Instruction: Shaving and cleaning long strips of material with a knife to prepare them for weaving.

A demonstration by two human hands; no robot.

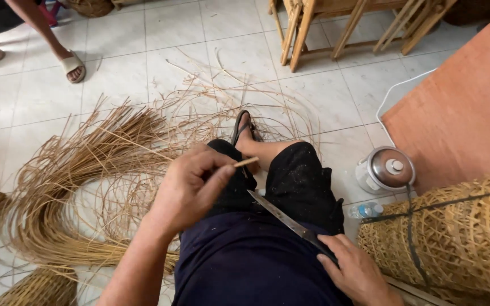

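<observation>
Knife (290, 222) handle — hidden in right hand (358, 272)

Right hand's fingers (336, 249) hide the knife (282, 216) handle.

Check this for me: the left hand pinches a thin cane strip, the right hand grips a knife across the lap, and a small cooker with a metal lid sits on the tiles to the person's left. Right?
Not quite. The head view shows the cooker on the tiles to the person's right, beside the woven basket. The rest holds: the left hand pinches a thin cane strip, and the right hand grips the knife across the lap.

bright even daylight, soft shadows, edges slightly warped.
</observation>
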